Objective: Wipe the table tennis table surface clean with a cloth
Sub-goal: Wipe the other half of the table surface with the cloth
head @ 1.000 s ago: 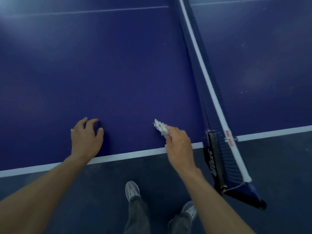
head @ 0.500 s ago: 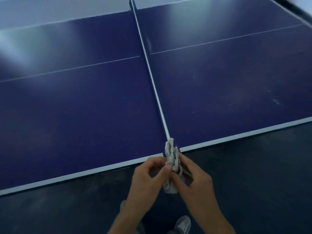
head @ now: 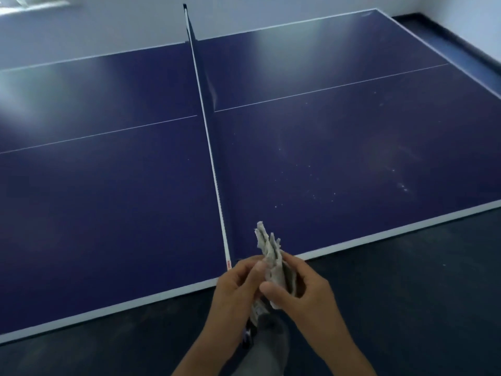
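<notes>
Your left hand (head: 235,289) and right hand (head: 306,297) both pinch the folded cloth (head: 271,256) in the air near the counter (head: 108,199) edge, and white specks (head: 314,196) on its right half are not wiped yet.

Hands together off the near end of the net (head: 214,169), just in front of the table (head: 108,199).
The cloth (head: 271,256) is pinched between the left hand (head: 235,291) and the right hand (head: 306,297), over the floor (head: 406,280); beyond them the net runs away across the table, splitting it left and right.
</notes>
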